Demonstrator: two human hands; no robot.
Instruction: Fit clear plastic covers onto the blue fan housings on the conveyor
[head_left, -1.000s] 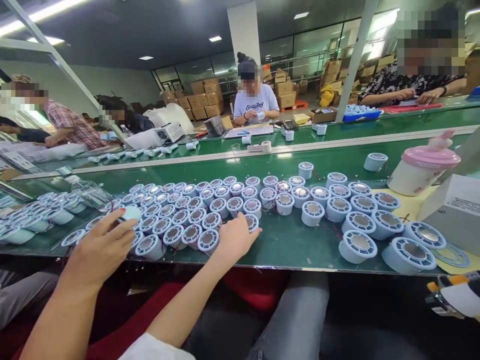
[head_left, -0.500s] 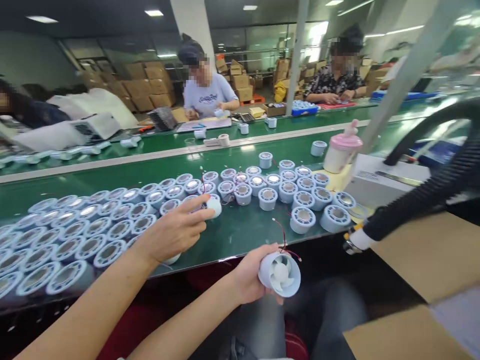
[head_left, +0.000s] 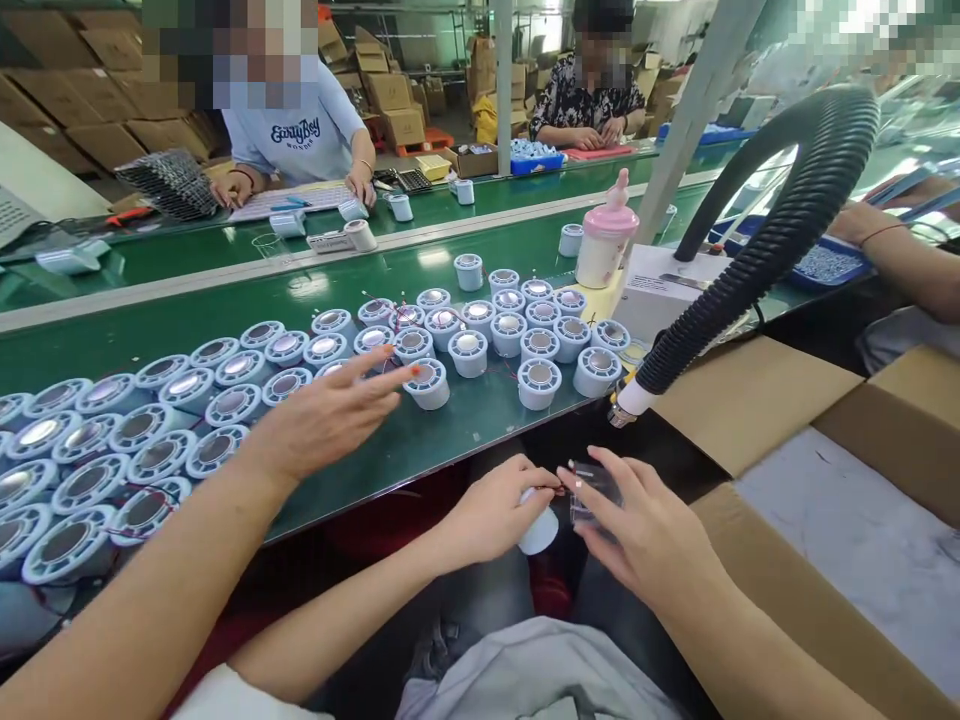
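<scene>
My left hand (head_left: pixel 487 515) is below the belt's front edge, over my lap, closed around a small pale blue fan unit (head_left: pixel 541 535). My right hand (head_left: pixel 645 535) meets it from the right and pinches a small clear plastic piece (head_left: pixel 596 485) against the fan. A co-worker's hand (head_left: pixel 322 415) with orange nails reaches in from the left, fingers spread over the fan units (head_left: pixel 225 400) that lie in rows on the green belt (head_left: pixel 465 420). It touches none that I can make out.
A black ribbed hose (head_left: pixel 787 230) arcs down to a nozzle just right of the belt's edge. An open cardboard box (head_left: pixel 750 400) sits to my right. A pink-lidded bottle (head_left: pixel 606 240) and a white box (head_left: pixel 667 290) stand behind it. People work across the belt.
The view has swung right. My left hand has turned the fan and drawn it in over my lap. My right hand has come into view with the clear piece.
</scene>
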